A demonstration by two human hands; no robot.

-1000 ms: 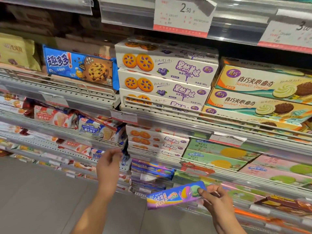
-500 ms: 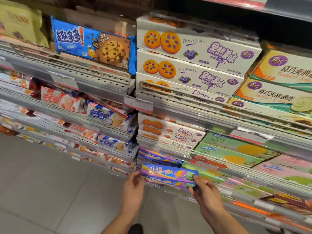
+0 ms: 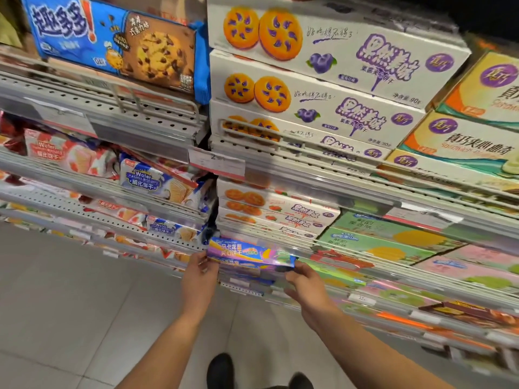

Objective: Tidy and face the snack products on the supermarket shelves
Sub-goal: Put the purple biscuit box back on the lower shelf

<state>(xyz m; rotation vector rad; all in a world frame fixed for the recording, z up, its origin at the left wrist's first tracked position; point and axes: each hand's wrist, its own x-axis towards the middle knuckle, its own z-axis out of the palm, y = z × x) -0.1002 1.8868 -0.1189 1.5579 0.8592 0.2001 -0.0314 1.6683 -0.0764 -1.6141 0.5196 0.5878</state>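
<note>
Low on the right-hand bay, seen from the head camera, a purple macaron biscuit box (image 3: 250,253) sits at the front of a lower shelf (image 3: 247,289), on top of a short stack of the same product. The left hand (image 3: 200,279) grips its left end, fingers (image 3: 202,261) curled at the box's corner. The right hand (image 3: 304,279) pinches the right end between thumb and fingers, and both hands hold the same box. Its printed face is turned up and outward, so the facing itself looks nearly done.

To finish the step well, I would judge the box needs sliding back until its front edge sits flush with the boxes below, keeping both ends level so it does not skew. Its left end lies close to the divide beside the wafer packs (image 3: 157,181) in the neighbouring bay, so it should be kept inside its own column. Light pressure is enough, since the carton looks thin and could crease under a hard pinch. Releasing one hand at a time would keep the stack from shifting. The blueberry biscuit boxes (image 3: 323,88) above already sit square.
</note>
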